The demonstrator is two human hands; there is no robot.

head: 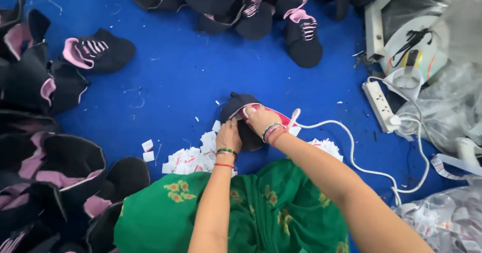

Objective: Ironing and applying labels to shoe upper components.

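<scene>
Both hands hold one black shoe upper on the blue floor.

The left hand [229, 135] grips the black shoe upper [236, 108] at its 7 o'clock edge; the right hand [259, 119] presses fingers closed on its pink lining at 3 o'clock. The white cord [351, 147] trails just beside the right wrist and could snag, I judge; loose white tags [188, 158] at 7 o'clock could scatter.
</scene>
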